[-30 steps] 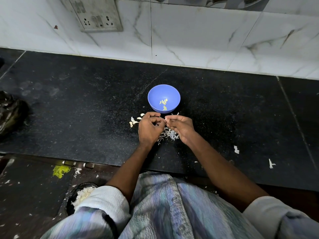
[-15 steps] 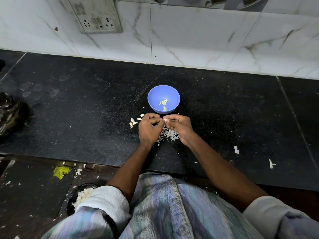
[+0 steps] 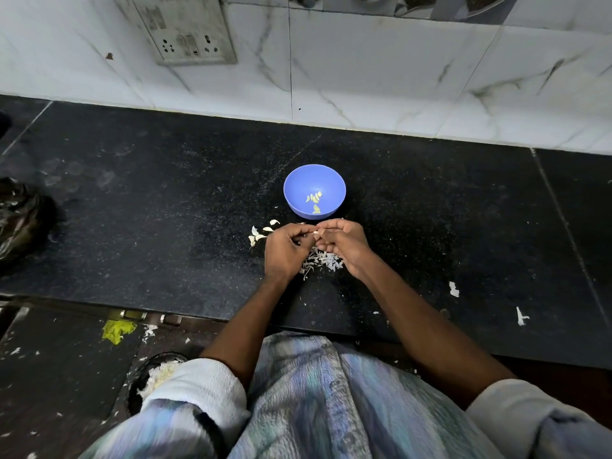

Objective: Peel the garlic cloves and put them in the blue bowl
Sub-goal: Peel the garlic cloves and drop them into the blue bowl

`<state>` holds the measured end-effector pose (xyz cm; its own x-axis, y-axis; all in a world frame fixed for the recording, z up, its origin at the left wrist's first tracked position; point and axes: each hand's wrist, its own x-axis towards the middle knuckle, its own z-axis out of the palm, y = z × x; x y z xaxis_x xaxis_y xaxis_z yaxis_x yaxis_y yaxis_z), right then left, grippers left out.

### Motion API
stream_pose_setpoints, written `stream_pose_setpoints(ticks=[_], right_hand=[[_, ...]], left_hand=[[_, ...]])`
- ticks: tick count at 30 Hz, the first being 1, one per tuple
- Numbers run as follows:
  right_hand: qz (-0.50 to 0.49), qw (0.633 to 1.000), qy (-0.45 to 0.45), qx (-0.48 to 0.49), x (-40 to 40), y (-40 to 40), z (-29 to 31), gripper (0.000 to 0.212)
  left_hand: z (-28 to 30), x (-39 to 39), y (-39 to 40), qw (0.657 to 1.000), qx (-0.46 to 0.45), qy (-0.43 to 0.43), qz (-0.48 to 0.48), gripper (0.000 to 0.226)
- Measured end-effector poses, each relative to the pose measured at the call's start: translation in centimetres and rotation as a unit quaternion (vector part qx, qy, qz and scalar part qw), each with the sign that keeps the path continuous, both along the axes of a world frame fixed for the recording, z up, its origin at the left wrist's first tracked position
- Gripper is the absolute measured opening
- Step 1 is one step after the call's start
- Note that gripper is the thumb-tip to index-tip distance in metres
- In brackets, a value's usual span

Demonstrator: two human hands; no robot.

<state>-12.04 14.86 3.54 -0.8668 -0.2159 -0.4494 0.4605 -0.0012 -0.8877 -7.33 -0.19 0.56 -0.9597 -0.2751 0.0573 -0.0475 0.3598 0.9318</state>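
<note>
Both grips sit closed on one small item: our left hand (image 3: 284, 251) and right hand (image 3: 344, 243) meet fingertip to fingertip over the tabletop (image 3: 165, 210), pinching a garlic clove (image 3: 315, 232) of which only a pale sliver shows between them.

Head view, contents as found:

- Blue bowl (image 3: 294, 193): just beyond the hands, upright, near them but not touching. It holds a few peeled cloves (image 3: 314, 197), yellowish, lying low on its inner wall.
- Unpeeled cloves (image 3: 260, 234): small white cluster on the tabletop, just left of our left hand.
- Peel scraps (image 3: 323, 260): loose papery heap under and between the wrists; two stray flakes (image 3: 453, 289) well apart to the right.
- Black bag (image 3: 23, 223): far left edge.
- Wall socket (image 3: 185, 31): on the marble tiles behind.

Handling notes, our judgement: the clove is light and firm, small enough to slip once the skin is off and the surface turns tacky-smooth. The skin is thin, dry and brittle, so it tears in bits. We would hold the clove by its thicker middle with one hand and pick the skin from the pointed end with the other thumbnail. Whether the skin is partly off we cannot tell, since fingers cover most of the clove.
</note>
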Motion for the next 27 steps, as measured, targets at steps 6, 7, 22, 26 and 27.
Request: stream_pose_setpoints(ticks=[6,7,22,26,27], right_hand=[[0.012,1.000,0.010,-0.018,0.2,0.2,0.4,0.026],[0.014,1.000,0.018,-0.013,0.3,0.3,0.3,0.028],[-0.015,0.987,0.118,0.104,0.1,-0.5,0.0,0.018],[-0.013,0.985,0.129,0.115,0.2,-0.5,0.1,0.019],[-0.013,0.985,0.129,0.117,0.2,-0.6,0.0,0.019]], left_hand=[[-0.4,0.1,-0.2,0.999,-0.005,0.009,0.049,0.009],[-0.4,0.1,-0.2,0.999,-0.008,0.009,0.049,0.010],[0.6,0.1,0.5,0.996,-0.090,0.010,0.016,0.011],[0.6,0.3,0.7,0.997,-0.071,-0.002,0.020,0.007],[0.6,0.3,0.8,0.998,-0.061,-0.004,0.023,0.006]])
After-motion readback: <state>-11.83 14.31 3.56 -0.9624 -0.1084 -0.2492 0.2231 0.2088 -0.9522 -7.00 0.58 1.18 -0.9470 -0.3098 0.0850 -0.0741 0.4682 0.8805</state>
